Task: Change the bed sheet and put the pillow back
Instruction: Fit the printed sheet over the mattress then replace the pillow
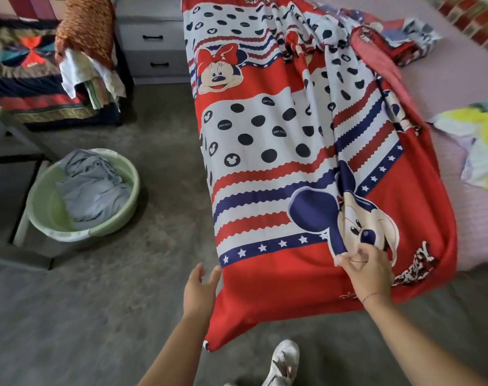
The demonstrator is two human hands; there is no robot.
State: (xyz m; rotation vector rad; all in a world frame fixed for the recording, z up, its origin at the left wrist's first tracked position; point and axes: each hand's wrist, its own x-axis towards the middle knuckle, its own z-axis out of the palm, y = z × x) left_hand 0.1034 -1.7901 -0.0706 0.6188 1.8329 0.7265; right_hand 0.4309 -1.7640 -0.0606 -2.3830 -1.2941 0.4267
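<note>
A: Sheet [279, 151] – red, white, navy cartoon print, draped over mattress [460, 87] left edge, hanging toward floor [103, 302], bunched in folds on top.
B: Grip?
A: Right hand [368, 271] pinching a fold near lower end, fingers clenched on cloth. Left hand [199, 291] released, fingers spread, just beside sheet's left hem, contact unclear.
B: Pillow?
A: Orange one [84, 26] upper left, propped on other bed [20, 73], well apart from sheet.
B: Rest?
A: Green basin [42, 213] on floor left, grey cloth [94, 188] inside. Grey drawers [153, 40] behind mattress corner. Yellow-white cloth [479, 146] on mattress right. White shoe [284, 360] bottom centre.
</note>
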